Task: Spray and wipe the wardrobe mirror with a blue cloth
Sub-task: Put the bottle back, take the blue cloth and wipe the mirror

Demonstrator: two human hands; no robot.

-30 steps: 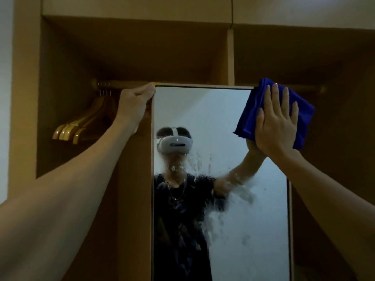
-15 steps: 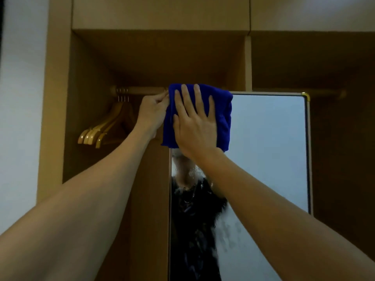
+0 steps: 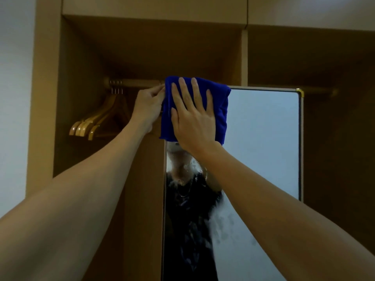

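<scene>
Head view: wiping step under way, judged from droplets low on the glass. Right hand (image 3: 192, 120) spread flat, fingers straight, pressing folded blue microfibre cloth (image 3: 220, 110) against top-left corner of tall gold-framed wardrobe mirror (image 3: 263, 142). Left hand (image 3: 149, 106) just beside cloth, fingers curled over mirror's upper left edge, steadying panel. Wooden hangers (image 3: 95, 120) on rail further left of that hand. Streaked wet patch (image 3: 229, 226) below right forearm, unwiped. Next move, likely: sweep rightward, then downward, keeping even pressure.
</scene>
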